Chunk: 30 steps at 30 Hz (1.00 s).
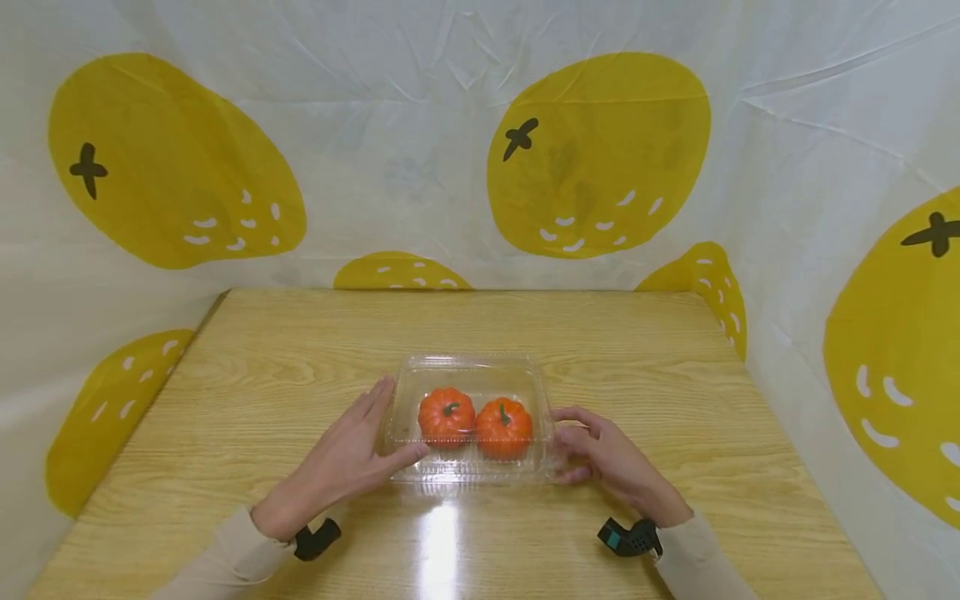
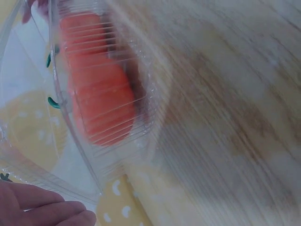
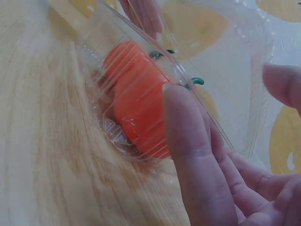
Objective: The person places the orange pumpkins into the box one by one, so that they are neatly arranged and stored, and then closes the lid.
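Observation:
A clear plastic clamshell container (image 1: pixel 472 377) lies on the wooden table, its lid over the tray. Inside, side by side, are two small orange toy pumpkins with green stems: the left one (image 1: pixel 447 417) and the right one (image 1: pixel 504 428). My left hand (image 1: pixel 341 454) lies along the container's left side, fingers straight, thumb at the front left corner. At the right side is my right hand (image 1: pixel 611 458), its fingers loosely bent beside the wall. The right wrist view shows the right thumb (image 3: pixel 195 155) straight, close by the rim.
The wooden table (image 1: pixel 637 350) extends around the container on all sides. White cloth with large yellow fruit prints (image 1: pixel 600 158) hangs behind and along both sides. Each wrist carries a black strap mount, one on the left (image 1: pixel 317 540) and one on the right (image 1: pixel 630 537).

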Available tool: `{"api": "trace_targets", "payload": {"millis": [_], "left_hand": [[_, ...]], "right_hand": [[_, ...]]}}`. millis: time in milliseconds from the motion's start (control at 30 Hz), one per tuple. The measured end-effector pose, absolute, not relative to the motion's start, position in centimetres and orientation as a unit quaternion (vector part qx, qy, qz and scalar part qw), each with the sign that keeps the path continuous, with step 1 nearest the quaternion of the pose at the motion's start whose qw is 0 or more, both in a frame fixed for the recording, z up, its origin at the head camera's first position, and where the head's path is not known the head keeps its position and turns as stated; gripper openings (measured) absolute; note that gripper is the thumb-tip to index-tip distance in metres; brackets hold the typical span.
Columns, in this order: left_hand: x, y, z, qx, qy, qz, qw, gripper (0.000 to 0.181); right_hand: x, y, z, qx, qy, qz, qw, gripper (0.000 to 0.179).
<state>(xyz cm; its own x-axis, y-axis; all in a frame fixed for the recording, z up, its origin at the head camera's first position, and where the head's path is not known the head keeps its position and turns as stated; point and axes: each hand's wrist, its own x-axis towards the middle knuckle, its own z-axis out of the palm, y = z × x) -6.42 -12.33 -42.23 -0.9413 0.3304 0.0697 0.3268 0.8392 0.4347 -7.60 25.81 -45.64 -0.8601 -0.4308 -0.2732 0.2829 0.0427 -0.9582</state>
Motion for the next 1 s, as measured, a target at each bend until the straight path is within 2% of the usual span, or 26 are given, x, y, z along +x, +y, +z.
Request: {"api": "trace_targets", "payload": {"millis": [300, 700, 833, 1000], "left_hand": [[-6.1, -12.2, -43.1, 0.171, 0.957, 0.236, 0.005, 0.109], [-6.2, -12.5, -43.5, 0.174, 0.955, 0.239, -0.005, 0.111], [-6.4, -12.9, -43.5, 0.16, 0.953, 0.256, 0.002, 0.104], [-6.7, -13.8, -43.8, 0.15, 0.94, 0.305, -0.017, 0.081]], "right_hand": [[-7.3, 26.2, -46.5, -0.103, 0.622, -0.726, 0.274, 0.039], [-7.2, 26.1, -46.9, -0.08, 0.618, -0.736, 0.264, 0.047], [-7.2, 26.0, -47.0, -0.069, 0.623, -0.734, 0.261, 0.046], [-7.3, 26.0, -47.0, -0.068, 0.623, -0.733, 0.263, 0.046]]}}
